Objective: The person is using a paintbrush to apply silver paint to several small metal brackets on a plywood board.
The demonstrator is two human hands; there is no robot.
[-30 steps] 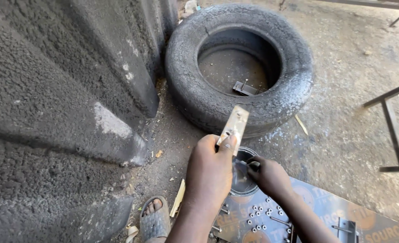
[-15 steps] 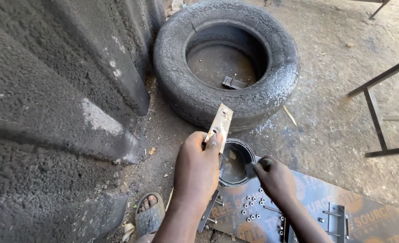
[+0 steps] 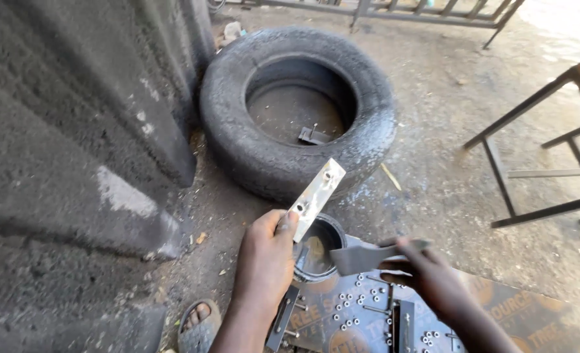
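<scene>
My left hand [image 3: 265, 261] grips a flat pale metal plate [image 3: 317, 190] with holes in it, held upright and tilted to the right. My right hand [image 3: 430, 274] holds a grey flat-bladed brush-like tool [image 3: 366, 256] pointing left, just right of a small round black tin [image 3: 318, 247]. Both hands hover over a dark printed board [image 3: 499, 320] strewn with several small white nuts and bolts [image 3: 349, 310] and dark metal strips [image 3: 281, 318].
A worn black tyre [image 3: 296, 111] lies flat on the dirt ahead, a small metal piece inside it. A rough grey wall [image 3: 74, 144] fills the left. A metal frame [image 3: 538, 163] stands at right. A sandalled foot [image 3: 198, 321] shows at bottom.
My right hand has lifted away from the tin and now holds the grey tool. The view has tilted up, showing more ground and the metal frame. The left hand keeps holding the plate.
</scene>
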